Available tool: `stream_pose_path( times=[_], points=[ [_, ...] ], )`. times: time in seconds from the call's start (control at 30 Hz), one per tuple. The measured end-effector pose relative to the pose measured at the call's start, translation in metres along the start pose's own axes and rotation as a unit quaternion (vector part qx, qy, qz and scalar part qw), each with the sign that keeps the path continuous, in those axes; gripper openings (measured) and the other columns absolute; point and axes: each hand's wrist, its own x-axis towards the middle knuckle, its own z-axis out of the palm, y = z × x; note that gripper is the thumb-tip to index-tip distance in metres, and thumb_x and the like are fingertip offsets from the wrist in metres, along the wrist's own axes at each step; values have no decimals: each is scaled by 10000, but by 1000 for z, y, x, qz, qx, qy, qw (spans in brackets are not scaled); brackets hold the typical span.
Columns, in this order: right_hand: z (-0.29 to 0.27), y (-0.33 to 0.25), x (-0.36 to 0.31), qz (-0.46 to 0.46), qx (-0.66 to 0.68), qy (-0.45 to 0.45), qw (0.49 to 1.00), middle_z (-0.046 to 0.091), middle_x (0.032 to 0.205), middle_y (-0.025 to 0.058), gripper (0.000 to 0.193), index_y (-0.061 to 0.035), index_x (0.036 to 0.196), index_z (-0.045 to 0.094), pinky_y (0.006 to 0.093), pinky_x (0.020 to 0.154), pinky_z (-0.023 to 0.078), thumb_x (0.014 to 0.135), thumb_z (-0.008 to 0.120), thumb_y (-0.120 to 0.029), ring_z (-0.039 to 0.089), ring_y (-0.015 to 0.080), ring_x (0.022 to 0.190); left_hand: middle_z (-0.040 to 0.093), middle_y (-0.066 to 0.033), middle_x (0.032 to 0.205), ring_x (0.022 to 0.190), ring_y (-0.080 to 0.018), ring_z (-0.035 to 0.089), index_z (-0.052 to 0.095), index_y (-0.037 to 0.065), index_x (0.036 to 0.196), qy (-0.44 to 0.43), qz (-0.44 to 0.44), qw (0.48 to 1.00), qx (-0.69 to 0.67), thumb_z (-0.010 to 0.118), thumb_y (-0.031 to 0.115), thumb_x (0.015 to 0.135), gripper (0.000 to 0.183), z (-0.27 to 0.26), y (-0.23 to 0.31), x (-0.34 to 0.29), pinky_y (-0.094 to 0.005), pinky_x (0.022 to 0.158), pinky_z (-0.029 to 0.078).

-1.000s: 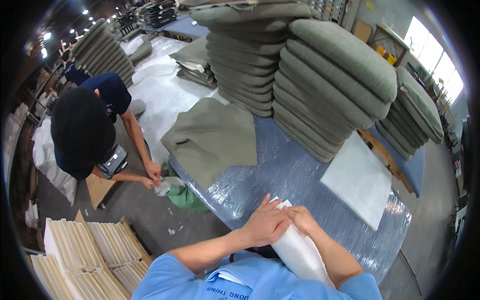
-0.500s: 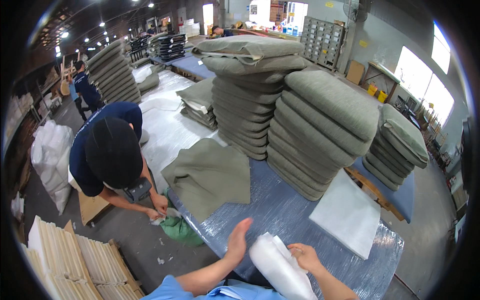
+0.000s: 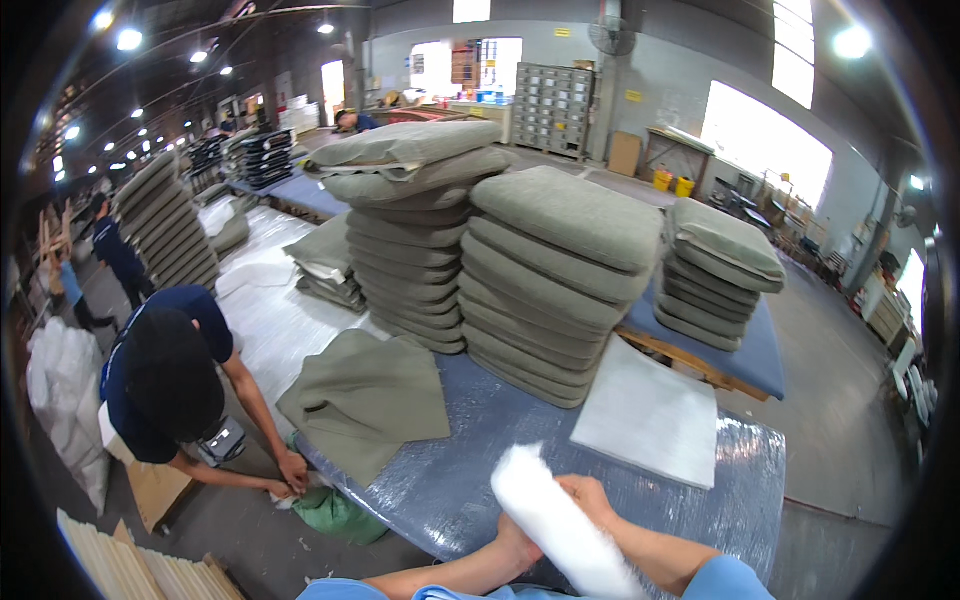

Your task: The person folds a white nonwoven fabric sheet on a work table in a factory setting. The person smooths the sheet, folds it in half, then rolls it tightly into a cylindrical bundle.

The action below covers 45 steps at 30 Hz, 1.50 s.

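Observation:
A thick white roll of soft padding [image 3: 553,512] is held in front of me over the near table edge, slanting from upper left to lower right. My right hand [image 3: 590,497] grips its right side, fingers curled against it. Against the roll's left side presses my left hand [image 3: 518,540], its fingers partly hidden behind the padding. Beyond my hands a loose grey-green fabric piece [image 3: 375,395] lies on the plastic-covered table [image 3: 480,440]. To the right a flat white padding sheet [image 3: 650,410] rests near a tall stack of grey-green cushions [image 3: 560,290].
More cushion stacks stand on the table, one in the middle [image 3: 405,250] and one at right [image 3: 715,270]. At left a co-worker [image 3: 165,375] bends over a green sack [image 3: 340,515] on the floor. Pale boards [image 3: 150,570] stand at lower left, beside a white bag [image 3: 65,400].
My left hand has come from open and apart to the side of the padding roll. The roll has turned a little in my hands. The view has swung right and up.

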Motion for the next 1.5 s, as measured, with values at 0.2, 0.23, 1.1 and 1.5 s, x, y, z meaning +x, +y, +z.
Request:
stream_pose_path(
  times=[0.2, 0.23, 1.1, 1.5],
  points=[
    [-59, -69, -5, -174, 4, 129, 976, 746, 1097, 161, 293, -23, 1261, 715, 355, 897, 548, 986, 654, -106, 720, 298, 1009, 709, -135, 1213, 1080, -289, 733, 610, 33, 1339, 45, 100, 981, 158, 556, 265, 1083, 349, 118, -3, -26, -464, 911, 628],
    [-68, -74, -8, -196, 7, 147, 970, 742, 1088, 153, 299, -21, 1267, 711, 342, 892, 542, 981, 656, -89, 715, 280, 1004, 706, -133, 1221, 1078, -278, 735, 599, 40, 1357, 41, 102, 977, 181, 540, 285, 1094, 364, 129, -7, -29, -445, 908, 629],
    [-49, -35, -105, -112, 58, 49, 991, 772, 1038, 139, 244, -34, 1184, 755, 333, 844, 569, 977, 693, -149, 753, 226, 940, 567, -141, 1548, 1579, -464, 281, 719, 48, 1301, -291, 403, 295, 816, 487, 324, 1077, 425, 70, 27, -43, -563, 1293, 116],
    [-94, -76, -178, -233, -111, -21, 966, 663, 842, 84, 499, -101, 1109, 745, 395, 654, 534, 750, 939, -390, 677, 299, 731, 667, -114, 1375, 1528, -442, 387, 728, 53, 1193, -366, 284, 247, 851, 615, 278, 1001, 316, 111, 10, -50, -624, 1268, 205]
  ],
)
